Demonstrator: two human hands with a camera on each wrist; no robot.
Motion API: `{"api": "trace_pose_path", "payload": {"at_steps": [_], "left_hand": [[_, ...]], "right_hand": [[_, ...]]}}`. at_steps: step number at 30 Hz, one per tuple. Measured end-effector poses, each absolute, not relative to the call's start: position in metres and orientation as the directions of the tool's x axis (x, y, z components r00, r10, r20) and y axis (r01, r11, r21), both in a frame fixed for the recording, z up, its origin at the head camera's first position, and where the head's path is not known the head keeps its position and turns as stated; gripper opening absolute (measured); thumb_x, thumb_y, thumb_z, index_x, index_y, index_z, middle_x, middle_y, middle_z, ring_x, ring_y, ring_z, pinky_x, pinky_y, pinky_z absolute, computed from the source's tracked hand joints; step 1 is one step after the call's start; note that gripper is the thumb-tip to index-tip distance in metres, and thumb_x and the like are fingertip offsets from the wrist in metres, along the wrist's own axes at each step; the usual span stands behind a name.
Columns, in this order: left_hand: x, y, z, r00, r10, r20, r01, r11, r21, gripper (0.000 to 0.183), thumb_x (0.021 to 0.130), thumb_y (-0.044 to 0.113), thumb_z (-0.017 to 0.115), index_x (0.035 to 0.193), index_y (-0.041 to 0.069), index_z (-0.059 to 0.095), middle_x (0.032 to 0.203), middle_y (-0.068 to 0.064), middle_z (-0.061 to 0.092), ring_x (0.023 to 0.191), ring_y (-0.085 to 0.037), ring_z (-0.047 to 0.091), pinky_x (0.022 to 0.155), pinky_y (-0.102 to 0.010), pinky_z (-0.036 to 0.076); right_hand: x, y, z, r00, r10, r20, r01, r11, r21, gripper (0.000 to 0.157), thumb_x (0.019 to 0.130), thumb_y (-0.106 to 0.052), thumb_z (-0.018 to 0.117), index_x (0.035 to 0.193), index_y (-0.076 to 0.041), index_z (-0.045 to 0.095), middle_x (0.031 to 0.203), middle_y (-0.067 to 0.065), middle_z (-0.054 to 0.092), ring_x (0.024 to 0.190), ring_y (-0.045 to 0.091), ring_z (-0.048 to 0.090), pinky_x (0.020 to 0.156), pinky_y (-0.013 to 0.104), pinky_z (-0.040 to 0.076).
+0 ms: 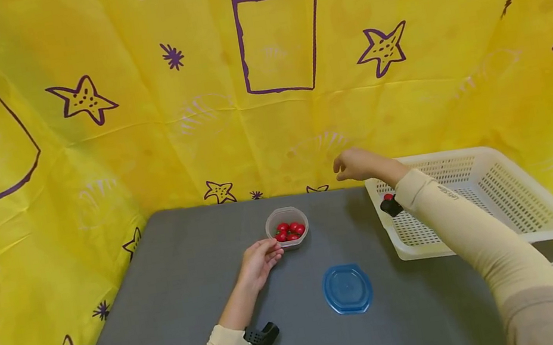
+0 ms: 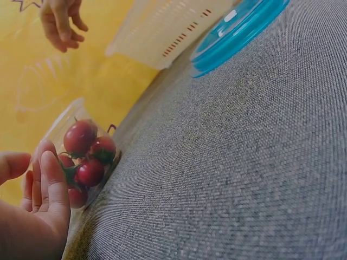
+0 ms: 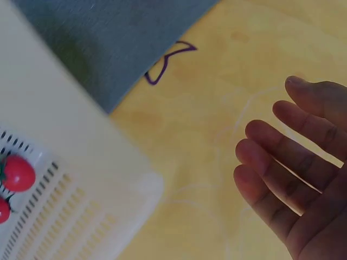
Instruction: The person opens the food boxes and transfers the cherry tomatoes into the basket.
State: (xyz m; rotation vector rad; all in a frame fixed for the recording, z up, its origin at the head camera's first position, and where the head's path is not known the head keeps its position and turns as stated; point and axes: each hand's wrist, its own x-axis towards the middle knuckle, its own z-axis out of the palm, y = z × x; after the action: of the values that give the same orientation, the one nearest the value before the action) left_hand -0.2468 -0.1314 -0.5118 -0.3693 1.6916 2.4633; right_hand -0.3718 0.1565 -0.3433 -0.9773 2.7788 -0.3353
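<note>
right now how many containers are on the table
2: the clear tub of tomatoes by the left hand, and the white basket partly behind the right sleeve.

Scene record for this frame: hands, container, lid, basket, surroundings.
left hand: fingers beside container, contact unclear
right hand: empty, raised near basket
container: clear, uncovered, red tomatoes inside
lid: blue, on table, apart from container
basket: white, slotted, at least two more tomatoes inside
table: grey
backdrop: yellow, purple drawings
</note>
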Motion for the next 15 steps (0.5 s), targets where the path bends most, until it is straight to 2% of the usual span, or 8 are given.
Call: {"api": "trace_pose_path", "payload": {"at_steps": [6, 10, 15], "left_hand": [[-0.249, -0.129, -0.509, -0.961, -0.039, -0.272, -0.242, -0.353, 0.904, 0.016, 0.096, 0.008, 0.056, 0.105, -0.005, 0.057, 0.074, 0.001, 0.065, 0.068, -0.009, 0.065, 0.067, -0.021, 0.055], [-0.25, -0.129, -0.507, -0.959, -0.043, -0.281, -0.249, -0.352, 0.902, 0.019, 0.096, 0.007, 0.056, 0.108, -0.008, 0.056, 0.074, 0.002, 0.065, 0.068, -0.009, 0.065, 0.067, -0.021, 0.055], [-0.248, -0.129, -0.508, -0.953, -0.049, -0.3, -0.265, -0.351, 0.898, 0.02, 0.096, 0.007, 0.056, 0.109, -0.008, 0.056, 0.074, 0.001, 0.065, 0.068, -0.009, 0.065, 0.067, -0.021, 0.056]], "right_hand": [[-0.362, 0.144, -0.332, -0.784, -0.617, -0.074, -0.574, 0.765, -0.294, 0.029, 0.094, -0.014, 0.061, 0.115, 0.005, 0.066, 0.112, 0.023, 0.068, 0.105, 0.039, 0.063, 0.094, 0.051, 0.05], [-0.36, 0.137, -0.332, -0.781, -0.62, -0.076, -0.582, 0.767, -0.271, 0.028, 0.093, -0.015, 0.063, 0.115, 0.003, 0.067, 0.11, 0.021, 0.07, 0.104, 0.036, 0.064, 0.093, 0.048, 0.051], [-0.357, 0.126, -0.338, -0.742, -0.666, -0.081, -0.628, 0.732, -0.262, 0.027, 0.092, -0.017, 0.064, 0.111, 0.002, 0.068, 0.104, 0.018, 0.071, 0.098, 0.033, 0.066, 0.09, 0.046, 0.052]]}}
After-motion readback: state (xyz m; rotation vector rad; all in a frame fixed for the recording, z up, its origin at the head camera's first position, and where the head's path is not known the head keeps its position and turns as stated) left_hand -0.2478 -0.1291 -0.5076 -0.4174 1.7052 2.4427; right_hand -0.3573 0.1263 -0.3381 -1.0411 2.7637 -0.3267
